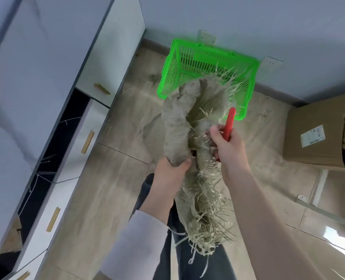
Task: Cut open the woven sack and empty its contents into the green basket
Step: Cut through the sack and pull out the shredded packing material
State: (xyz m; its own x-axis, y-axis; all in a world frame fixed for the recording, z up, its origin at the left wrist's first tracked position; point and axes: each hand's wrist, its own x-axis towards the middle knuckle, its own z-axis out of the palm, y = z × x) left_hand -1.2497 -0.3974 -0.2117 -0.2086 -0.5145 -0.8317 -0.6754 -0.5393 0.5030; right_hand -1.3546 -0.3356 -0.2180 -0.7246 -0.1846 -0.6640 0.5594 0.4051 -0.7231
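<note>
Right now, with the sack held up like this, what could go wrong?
The frayed beige woven sack reaches only the near edge of the green plastic basket, so contents might spill onto the floor. The right hand holds the red-handled cutting tool against the sack; it could slip or nick the left hand gripping nearby.

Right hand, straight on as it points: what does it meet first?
Probably the near corner of the green plastic mesh basket, just beyond the red-handled tool the right hand grips; depth unclear.
</note>
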